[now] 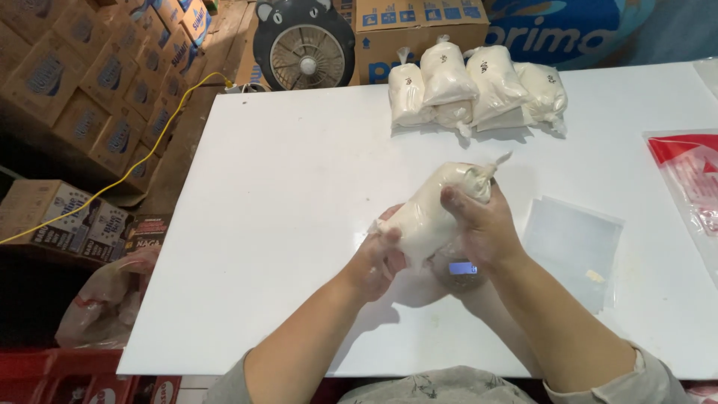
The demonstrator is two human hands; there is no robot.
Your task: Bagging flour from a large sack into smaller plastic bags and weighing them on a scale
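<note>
Setting: storeroom with stacked cardboard boxes (90,82) far left and a white counter (284,224) carrying the work.
Held item: clear bag of white powder (430,213), lifted just above a small digital scale (462,271) at near centre.
Left hand (381,258): grip clenched on the bag's lower end, apparently bearing its weight.
Right hand (482,224): grip pinching the twisted neck, seemingly to keep it closed.
Finished bags (475,90): grouped at the far edge, well apart.
Flat plastic sheets (572,243): just right of the scale, within reach.
</note>
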